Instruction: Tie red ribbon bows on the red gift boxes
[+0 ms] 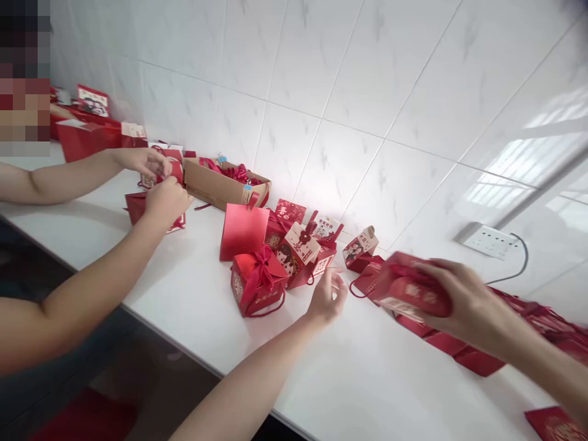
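My right hand [463, 300] grips a small red gift box [408, 291] printed with gold characters, holding it near the wall at the right. The box is slightly blurred, and its far side is hidden. My left hand [328, 297] is over the white table, fingers loosely curled and apart, with nothing visible in them. Just beyond it is a cluster of red favour boxes, among them a box with a cartoon figure [296, 251]. To its left sits a red box tied with a ribbon bow [261, 282] and a cord handle, and behind that stands a plain red box [243, 231].
A co-worker's hands [168, 199] work at a red box [135, 208] on the left. Behind stands a cardboard box [214, 184] holding red ribbons. Red boxes [480, 358] line the wall at right, below a power socket [493, 240]. A red packet [558, 422] lies near the lower-right corner.
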Available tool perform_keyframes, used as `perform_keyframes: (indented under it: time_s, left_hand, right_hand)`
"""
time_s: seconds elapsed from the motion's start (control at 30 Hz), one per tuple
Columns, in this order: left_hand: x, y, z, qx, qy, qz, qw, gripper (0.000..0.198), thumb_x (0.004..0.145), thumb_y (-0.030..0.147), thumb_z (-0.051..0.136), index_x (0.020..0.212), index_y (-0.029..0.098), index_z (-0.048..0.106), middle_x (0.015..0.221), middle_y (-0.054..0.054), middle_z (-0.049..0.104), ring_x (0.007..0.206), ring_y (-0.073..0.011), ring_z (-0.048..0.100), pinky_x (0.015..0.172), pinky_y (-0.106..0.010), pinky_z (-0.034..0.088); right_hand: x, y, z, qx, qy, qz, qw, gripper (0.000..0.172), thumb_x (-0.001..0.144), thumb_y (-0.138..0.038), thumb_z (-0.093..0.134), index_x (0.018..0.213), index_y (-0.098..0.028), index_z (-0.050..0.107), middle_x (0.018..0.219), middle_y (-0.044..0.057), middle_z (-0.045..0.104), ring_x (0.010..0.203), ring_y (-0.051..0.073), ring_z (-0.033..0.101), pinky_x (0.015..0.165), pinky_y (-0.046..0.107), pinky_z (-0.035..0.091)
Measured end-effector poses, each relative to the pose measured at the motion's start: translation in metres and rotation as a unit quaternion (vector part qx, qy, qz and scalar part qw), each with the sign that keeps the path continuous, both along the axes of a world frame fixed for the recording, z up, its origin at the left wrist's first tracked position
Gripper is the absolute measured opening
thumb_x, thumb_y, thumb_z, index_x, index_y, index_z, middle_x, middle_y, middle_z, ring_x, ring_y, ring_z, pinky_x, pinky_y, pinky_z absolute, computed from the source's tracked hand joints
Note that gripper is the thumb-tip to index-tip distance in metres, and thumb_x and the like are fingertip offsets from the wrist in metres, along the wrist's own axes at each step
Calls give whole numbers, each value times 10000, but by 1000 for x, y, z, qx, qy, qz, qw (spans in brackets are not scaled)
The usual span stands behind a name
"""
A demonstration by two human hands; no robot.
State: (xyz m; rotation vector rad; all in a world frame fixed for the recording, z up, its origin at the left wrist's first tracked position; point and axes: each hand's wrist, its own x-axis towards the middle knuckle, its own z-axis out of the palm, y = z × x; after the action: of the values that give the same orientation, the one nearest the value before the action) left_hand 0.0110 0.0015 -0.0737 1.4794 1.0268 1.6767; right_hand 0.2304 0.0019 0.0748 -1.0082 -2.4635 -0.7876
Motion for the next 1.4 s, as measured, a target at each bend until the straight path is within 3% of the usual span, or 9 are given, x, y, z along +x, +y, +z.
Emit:
perform_keyframes:
  time_s: [0.13,0.37,0.47,0.6,0.7,0.83,1.13,1.23,1.4]
  left_hand:
    - [-10,3,6,92,1,-16,996,568,749,451,504,1235,194,363,1271,-132,419,1178,-264,422,968,-413,370]
    - [-16,10,0,83,26,-91,992,699,758,490,524,1342,223,249,1374,-122,357,1282,-303,348,1050,-476,318]
    - [-15,13,0,62,27,-70,995,677,738,458,546,1305,192,290,1323,-156,396,1228,-324,408,963,-469,409]
    - [-12,15,2,62,39,-24,997,593,734,419,539,1241,168,363,1229,-148,478,1178,-320,460,997,-478,369]
    - [-11,15,2,60,70,-24,995,572,730,421,546,1226,179,394,1222,-138,494,1159,-324,476,976,-476,386]
    - [-10,17,1,56,103,-40,992,594,716,439,554,1226,172,409,1241,-134,498,1188,-334,452,1010,-485,350]
    - [-2,8,15,-45,97,-185,977,764,749,343,595,1383,211,191,1268,-123,511,1209,-290,465,1023,-443,373]
    - [1,4,19,-35,106,-161,981,746,710,313,626,1352,211,260,1254,-113,510,1173,-284,490,1009,-430,386]
    - [3,0,19,6,148,-136,980,696,702,309,627,1304,192,299,1190,-124,525,1019,-260,567,899,-402,465]
  right_hand:
    - [-44,-15,-32,-53,7,62,997,656,670,-234,650,1282,-191,417,1233,164,451,1110,327,493,888,477,470]
    - [-55,-4,-84,-125,141,115,975,699,698,-224,659,1325,-239,349,1345,154,337,1251,347,376,977,515,413]
    - [-46,3,-113,-146,256,132,946,734,758,-268,644,1374,-281,244,1398,145,260,1293,320,340,976,486,436]
    - [-40,3,-140,-207,441,125,864,753,819,-343,599,1394,-300,115,1382,143,284,1266,276,381,926,443,487]
    - [-37,-5,-140,-324,469,153,807,566,874,-383,513,1350,-283,224,1332,118,389,1213,238,438,916,394,487]
    - [-34,-9,-132,-375,543,126,741,307,929,-433,375,1156,-238,445,1177,94,528,1080,209,521,850,354,489]
    - [-19,3,-114,-447,622,86,637,472,853,-611,376,784,-174,541,843,48,565,795,165,547,735,325,503]
    - [-9,4,-102,-512,583,73,627,486,817,-627,430,719,-163,538,800,41,553,771,163,544,726,334,508]
    - [5,3,-92,-605,442,62,660,387,793,-530,561,715,-153,536,765,31,568,739,157,562,714,327,483]
